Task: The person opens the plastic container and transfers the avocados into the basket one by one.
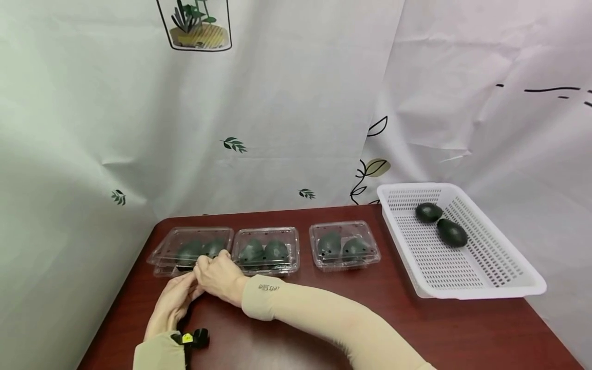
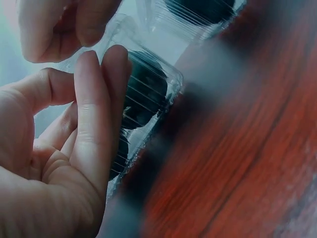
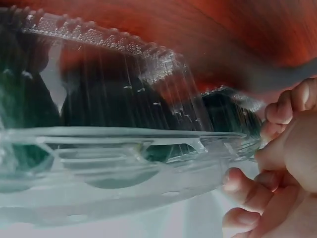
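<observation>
Both hands are at the near edge of the leftmost clear plastic clamshell (image 1: 162, 246), whose lid sits askew over two avocados (image 1: 190, 250). My left hand (image 1: 172, 303) holds the clamshell's front edge; in the left wrist view two straight fingers (image 2: 90, 111) lie against its ridged wall, with another digit bent behind them. Close beside it, my right hand (image 1: 221, 276) has curled fingers (image 3: 240, 181) gripping the rim. In the right wrist view the lid flange and base rim lie one along the other, and dark avocados show through the ribbed wall.
Two more clamshells, a middle one (image 1: 293, 257) and a right one (image 1: 370, 246), stand in the same row with two avocados each. A white perforated basket (image 1: 467, 293) at the right holds two loose avocados (image 1: 452, 233). The reddish-brown table (image 1: 296, 339) meets a printed white backdrop (image 1: 300, 103).
</observation>
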`<state>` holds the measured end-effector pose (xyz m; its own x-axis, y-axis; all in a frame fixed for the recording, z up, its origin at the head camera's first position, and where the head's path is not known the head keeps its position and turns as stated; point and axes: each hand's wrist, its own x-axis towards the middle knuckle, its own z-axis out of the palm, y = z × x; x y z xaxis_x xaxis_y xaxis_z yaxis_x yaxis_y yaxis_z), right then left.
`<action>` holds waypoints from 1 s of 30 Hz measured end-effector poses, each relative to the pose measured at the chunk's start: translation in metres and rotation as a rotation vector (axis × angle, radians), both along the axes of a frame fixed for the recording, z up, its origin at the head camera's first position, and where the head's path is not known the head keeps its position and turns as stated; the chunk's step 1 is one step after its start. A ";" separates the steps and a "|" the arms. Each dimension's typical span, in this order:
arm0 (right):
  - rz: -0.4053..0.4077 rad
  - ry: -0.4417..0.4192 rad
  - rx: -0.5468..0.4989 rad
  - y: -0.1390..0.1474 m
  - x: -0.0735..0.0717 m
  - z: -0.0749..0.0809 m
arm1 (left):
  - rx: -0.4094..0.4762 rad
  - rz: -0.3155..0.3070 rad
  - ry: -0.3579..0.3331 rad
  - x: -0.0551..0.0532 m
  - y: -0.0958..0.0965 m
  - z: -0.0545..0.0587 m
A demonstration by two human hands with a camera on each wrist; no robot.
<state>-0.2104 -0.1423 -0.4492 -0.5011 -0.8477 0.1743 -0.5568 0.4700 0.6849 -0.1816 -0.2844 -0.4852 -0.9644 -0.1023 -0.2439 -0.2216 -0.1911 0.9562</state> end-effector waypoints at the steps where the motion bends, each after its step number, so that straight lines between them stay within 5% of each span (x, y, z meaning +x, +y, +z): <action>1: 0.003 -0.008 -0.007 0.001 -0.001 0.003 | -0.001 -0.008 -0.005 0.000 0.000 0.001; 8: -0.011 0.019 -0.103 0.001 -0.014 0.037 | -0.021 -0.086 -0.030 -0.003 -0.005 0.007; 16: 0.003 -0.061 -0.067 0.012 -0.017 0.039 | -0.042 -0.188 -0.135 0.003 -0.019 0.009; 24: 0.106 -0.038 -0.107 0.025 -0.025 0.039 | -0.299 -0.034 -0.187 0.017 -0.060 0.019; 30: 0.103 -0.109 -0.046 0.032 -0.028 0.040 | -0.546 0.129 -0.135 0.010 -0.073 0.018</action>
<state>-0.2382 -0.1105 -0.4093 -0.4299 -0.8880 0.1636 -0.6739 0.4361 0.5964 -0.1716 -0.3573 -0.4674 -0.8998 -0.3629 -0.2423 -0.3558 0.2885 0.8889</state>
